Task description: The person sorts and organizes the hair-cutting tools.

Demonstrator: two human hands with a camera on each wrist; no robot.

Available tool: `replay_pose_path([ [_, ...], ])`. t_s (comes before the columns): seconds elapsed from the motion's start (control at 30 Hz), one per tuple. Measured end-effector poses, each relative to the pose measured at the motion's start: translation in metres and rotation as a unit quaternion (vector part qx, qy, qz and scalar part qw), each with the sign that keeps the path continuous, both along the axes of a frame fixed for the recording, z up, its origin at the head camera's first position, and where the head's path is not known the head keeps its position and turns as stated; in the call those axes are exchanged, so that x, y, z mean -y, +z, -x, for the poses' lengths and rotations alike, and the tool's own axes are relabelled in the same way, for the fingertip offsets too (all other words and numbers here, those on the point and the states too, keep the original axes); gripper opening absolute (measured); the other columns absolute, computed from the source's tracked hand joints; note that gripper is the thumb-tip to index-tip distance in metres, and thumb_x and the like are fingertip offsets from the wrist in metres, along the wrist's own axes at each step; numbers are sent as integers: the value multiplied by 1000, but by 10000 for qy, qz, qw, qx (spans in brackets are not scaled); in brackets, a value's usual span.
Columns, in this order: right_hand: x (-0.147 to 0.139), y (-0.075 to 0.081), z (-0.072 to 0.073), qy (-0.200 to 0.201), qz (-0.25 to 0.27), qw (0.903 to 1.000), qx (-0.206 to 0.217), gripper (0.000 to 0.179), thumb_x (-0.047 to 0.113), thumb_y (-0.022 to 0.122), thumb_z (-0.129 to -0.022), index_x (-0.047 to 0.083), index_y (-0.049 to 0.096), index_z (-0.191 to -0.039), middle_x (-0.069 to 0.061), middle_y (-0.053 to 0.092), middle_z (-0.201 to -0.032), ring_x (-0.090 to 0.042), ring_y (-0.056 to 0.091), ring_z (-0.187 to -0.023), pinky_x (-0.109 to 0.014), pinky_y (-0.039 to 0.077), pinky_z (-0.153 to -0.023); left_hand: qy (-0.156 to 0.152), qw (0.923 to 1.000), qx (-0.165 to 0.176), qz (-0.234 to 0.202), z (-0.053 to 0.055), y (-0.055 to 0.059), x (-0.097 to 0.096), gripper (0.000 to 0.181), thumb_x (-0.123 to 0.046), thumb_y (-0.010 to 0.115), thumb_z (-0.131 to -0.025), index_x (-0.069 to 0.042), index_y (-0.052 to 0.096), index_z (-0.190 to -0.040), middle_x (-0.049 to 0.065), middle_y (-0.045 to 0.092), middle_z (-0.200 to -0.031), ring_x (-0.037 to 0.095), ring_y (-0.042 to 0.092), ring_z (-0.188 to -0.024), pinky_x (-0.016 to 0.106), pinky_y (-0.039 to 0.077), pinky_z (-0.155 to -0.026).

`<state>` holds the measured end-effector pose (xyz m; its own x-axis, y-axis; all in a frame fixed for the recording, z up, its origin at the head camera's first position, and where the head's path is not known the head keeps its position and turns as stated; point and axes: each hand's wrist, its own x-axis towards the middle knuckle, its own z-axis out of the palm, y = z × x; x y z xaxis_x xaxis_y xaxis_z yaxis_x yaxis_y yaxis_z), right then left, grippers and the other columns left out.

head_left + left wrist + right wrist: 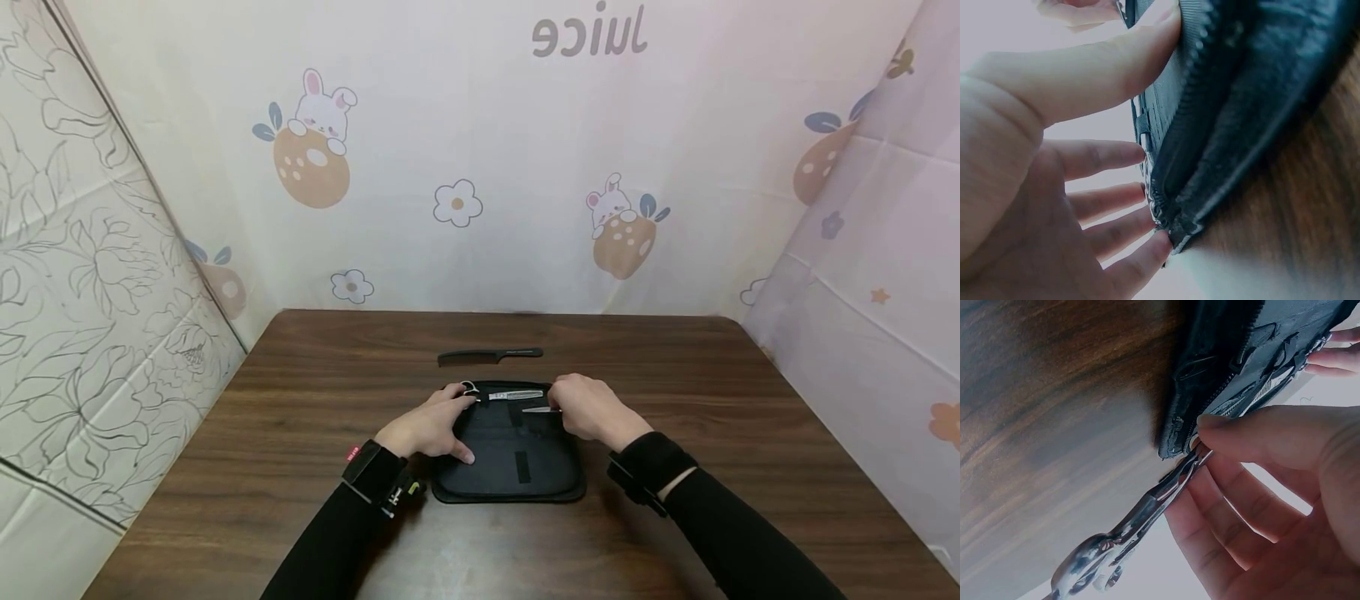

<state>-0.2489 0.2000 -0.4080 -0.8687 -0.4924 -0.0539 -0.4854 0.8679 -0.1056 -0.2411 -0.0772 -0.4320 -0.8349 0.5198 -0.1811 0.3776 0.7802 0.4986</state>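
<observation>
An unzipped black zip case lies flat on the wooden table. My left hand rests on its left side, thumb pressing the inner face and fairly straight fingers spread along the edge. Thinning scissors lie across the top of the case, their handle loop near my left fingertips. At the upper right corner my right hand pinches a second pair of scissors between thumb and fingers. Their shiny handles stick out past the case, and the blade points left over it in the head view.
A black comb lies on the table just beyond the case. Patterned cloth hangs behind the table's back edge and along the right. A panel with flower drawings stands at the left.
</observation>
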Motion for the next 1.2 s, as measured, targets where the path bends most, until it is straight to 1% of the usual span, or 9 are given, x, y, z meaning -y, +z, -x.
replay_pose_path([
  [0.17,1,-2,1,14,1,10000,-36,23,-10,65,-87,9,77,-89,-5,68,-90,-16,57,-75,-34,51,-63,-1,10000,1,-15,0,1,-1,91,-31,89,-80,-9,42,-155,13,24,-165,34,24,-151,50,36,-113],
  [0.33,3,-3,2,-12,77,10000,54,25,-11,63,-88,9,78,-92,-7,69,-94,-17,60,-78,-34,51,-63,9,10000,23,3,-1,1,-1,91,-31,88,-80,-9,41,-155,13,23,-165,34,24,-151,50,36,-113],
  [0.43,3,-4,2,-48,122,9998,121,27,-12,61,-89,9,78,-93,-7,70,-95,-17,60,-77,-33,50,-63,15,10000,53,19,-1,1,-1,91,-32,88,-81,-10,41,-156,12,23,-166,34,24,-151,50,36,-113],
  [0.57,4,-6,2,-39,179,9997,149,29,-12,60,-89,11,78,-90,-6,69,-92,-15,56,-74,-32,47,-60,3,10000,65,6,-2,2,-1,90,-31,87,-82,-10,41,-156,13,22,-166,34,23,-151,50,36,-113],
  [0.83,8,-8,2,21,233,9997,49,29,-11,60,-90,12,78,-90,-5,69,-91,-14,56,-73,-31,47,-59,-6,10000,84,-11,-2,2,-1,90,-31,87,-82,-10,40,-156,13,22,-166,34,23,-151,50,36,-113],
  [1.03,11,-10,2,88,298,9995,-15,30,-11,59,-90,12,78,-91,-5,70,-92,-15,59,-74,-31,47,-60,9,10000,81,18,-1,2,-1,90,-31,87,-82,-10,40,-156,12,22,-166,33,23,-151,50,35,-113],
  [1.2,14,-12,3,77,295,9995,-47,28,-11,61,-90,11,78,-94,-6,70,-94,-17,62,-78,-33,50,-62,18,9999,107,23,-1,1,-1,90,-31,87,-82,-10,40,-156,11,22,-166,32,23,-151,50,36,-113],
])
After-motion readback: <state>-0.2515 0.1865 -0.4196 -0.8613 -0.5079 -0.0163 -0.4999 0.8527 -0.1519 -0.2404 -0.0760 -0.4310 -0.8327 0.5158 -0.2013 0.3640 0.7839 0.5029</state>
